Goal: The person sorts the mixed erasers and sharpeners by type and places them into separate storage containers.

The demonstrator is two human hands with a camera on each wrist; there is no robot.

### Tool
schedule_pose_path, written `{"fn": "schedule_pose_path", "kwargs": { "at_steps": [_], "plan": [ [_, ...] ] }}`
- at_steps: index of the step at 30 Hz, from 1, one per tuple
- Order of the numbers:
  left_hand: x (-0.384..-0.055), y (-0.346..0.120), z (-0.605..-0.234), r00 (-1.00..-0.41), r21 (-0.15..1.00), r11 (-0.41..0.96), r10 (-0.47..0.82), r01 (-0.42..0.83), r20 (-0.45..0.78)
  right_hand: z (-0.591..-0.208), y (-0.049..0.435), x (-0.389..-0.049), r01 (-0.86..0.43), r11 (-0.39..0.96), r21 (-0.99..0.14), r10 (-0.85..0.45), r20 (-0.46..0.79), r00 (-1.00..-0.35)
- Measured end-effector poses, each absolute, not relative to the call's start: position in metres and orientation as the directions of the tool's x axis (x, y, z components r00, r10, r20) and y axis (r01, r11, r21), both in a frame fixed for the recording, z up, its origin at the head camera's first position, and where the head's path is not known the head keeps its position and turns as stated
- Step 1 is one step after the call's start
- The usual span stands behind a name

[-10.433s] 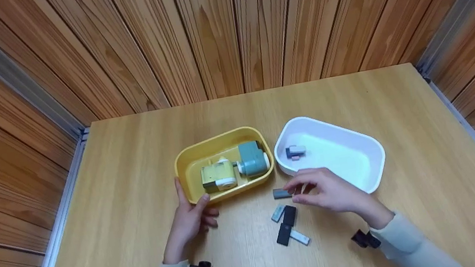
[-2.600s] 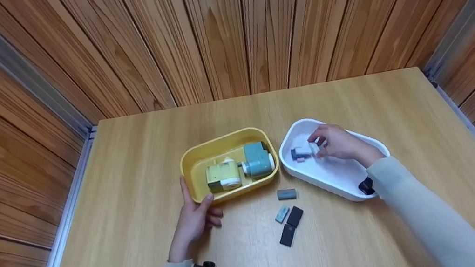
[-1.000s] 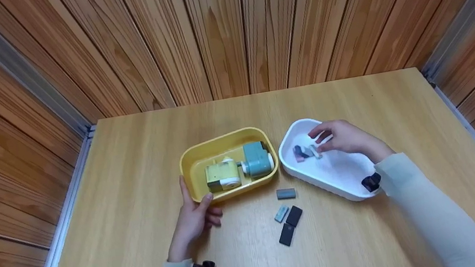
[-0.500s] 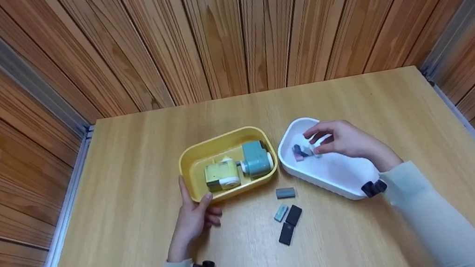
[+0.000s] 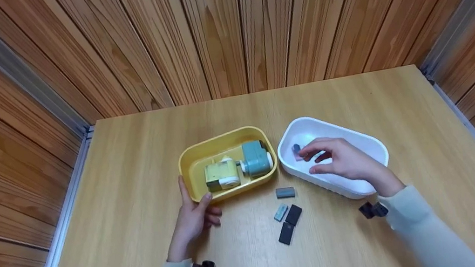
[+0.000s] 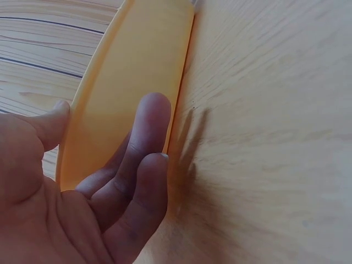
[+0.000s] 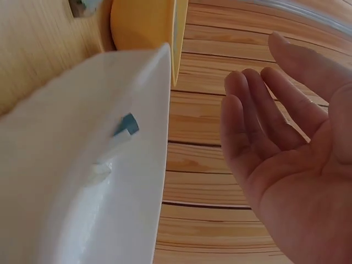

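My left hand grips the near-left corner of a yellow bin, thumb at the rim and index finger along the side. In the left wrist view the other fingers curl by its outer wall. The bin holds a yellow boxy gadget and a teal one, both with round white parts, like crank pencil sharpeners. My right hand hovers over a white bin, fingers loosely bent, palm bare in the right wrist view. Small eraser-like blocks lie inside this bin, partly hidden by the hand in the head view.
On the table in front of the bins lie a grey-blue block, a light-blue block and two black blocks, the latter end to end. Wood-panelled walls stand behind the table and at both sides.
A white block, on the table earlier, was put into the white bin by my right hand. That hand then let go and drew back toward me. My left hand stayed on the yellow bin.
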State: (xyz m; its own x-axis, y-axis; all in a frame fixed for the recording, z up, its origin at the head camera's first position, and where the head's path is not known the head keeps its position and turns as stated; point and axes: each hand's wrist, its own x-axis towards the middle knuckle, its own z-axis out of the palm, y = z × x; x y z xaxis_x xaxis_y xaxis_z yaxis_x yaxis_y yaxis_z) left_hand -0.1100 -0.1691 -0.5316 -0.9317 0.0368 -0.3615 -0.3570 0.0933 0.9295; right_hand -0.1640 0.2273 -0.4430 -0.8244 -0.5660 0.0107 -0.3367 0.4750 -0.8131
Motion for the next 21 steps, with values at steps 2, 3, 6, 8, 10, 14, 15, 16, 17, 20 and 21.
{"fn": "schedule_pose_path", "kwargs": {
  "at_steps": [2, 3, 6, 8, 10, 14, 15, 16, 17, 20, 21],
  "plan": [
    [-0.110, -0.169, -0.532, -0.932, 0.929, 0.097, 0.036, -0.357, -0.362, -0.447, 0.224, -0.157, -0.343, 0.461, -0.818, -0.573, 0.020, -0.819],
    [-0.110, -0.169, -0.532, -0.931, 0.928, 0.096, 0.036, -0.359, -0.364, -0.450, 0.222, -0.153, -0.341, 0.452, -0.824, -0.575, 0.023, -0.818],
    [-0.110, -0.169, -0.531, -0.929, 0.927, 0.096, 0.036, -0.364, -0.368, -0.458, 0.217, -0.142, -0.335, 0.419, -0.844, -0.586, 0.030, -0.809],
    [-0.110, -0.170, -0.531, -0.929, 0.927, 0.096, 0.035, -0.363, -0.368, -0.464, 0.213, -0.136, -0.331, 0.396, -0.856, -0.587, 0.041, -0.808],
    [-0.110, -0.170, -0.531, -0.930, 0.927, 0.097, 0.038, -0.361, -0.366, -0.470, 0.210, -0.130, -0.328, 0.367, -0.870, -0.585, 0.059, -0.809],
    [-0.110, -0.170, -0.531, -0.933, 0.931, 0.095, 0.042, -0.352, -0.357, -0.478, 0.203, -0.121, -0.326, 0.349, -0.879, -0.571, 0.076, -0.817],
    [-0.110, -0.170, -0.532, -0.934, 0.932, 0.095, 0.044, -0.349, -0.354, -0.480, 0.202, -0.119, -0.327, 0.345, -0.880, -0.572, 0.079, -0.817],
    [-0.110, -0.170, -0.532, -0.935, 0.934, 0.095, 0.045, -0.345, -0.351, -0.483, 0.200, -0.117, -0.325, 0.342, -0.882, -0.576, 0.077, -0.814],
    [-0.110, -0.170, -0.532, -0.937, 0.935, 0.097, 0.043, -0.342, -0.347, -0.486, 0.199, -0.115, -0.326, 0.341, -0.882, -0.583, 0.074, -0.809],
    [-0.110, -0.169, -0.532, -0.938, 0.936, 0.097, 0.042, -0.339, -0.344, -0.496, 0.197, -0.111, -0.306, 0.337, -0.890, -0.606, 0.044, -0.794],
    [-0.110, -0.168, -0.531, -0.936, 0.933, 0.098, 0.041, -0.345, -0.351, -0.499, 0.197, -0.110, -0.297, 0.342, -0.891, -0.612, 0.029, -0.791]
  ]
}}
